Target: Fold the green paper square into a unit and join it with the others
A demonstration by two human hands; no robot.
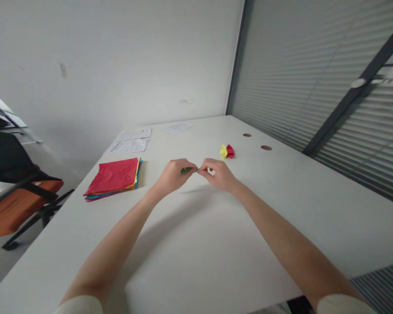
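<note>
My left hand (174,175) and my right hand (221,175) meet fingertip to fingertip above the middle of the white table (190,244). Between them they pinch a small piece of green paper (184,170), mostly covered by my fingers. A speck of red shows inside the curl of my right hand; what it belongs to I cannot make out. Just beyond that hand lie a crumpled yellow paper piece (223,151) and a red paper piece (230,151), side by side and touching. To the left rests a stack of coloured paper sheets (114,175), red on top.
Printed sheets (130,145) lie at the table's far left, with another sheet (178,127) near the wall. Two round holes (266,148) pierce the tabletop by the blinds (281,78) on the right. An orange-seated chair (22,200) stands beyond the left edge.
</note>
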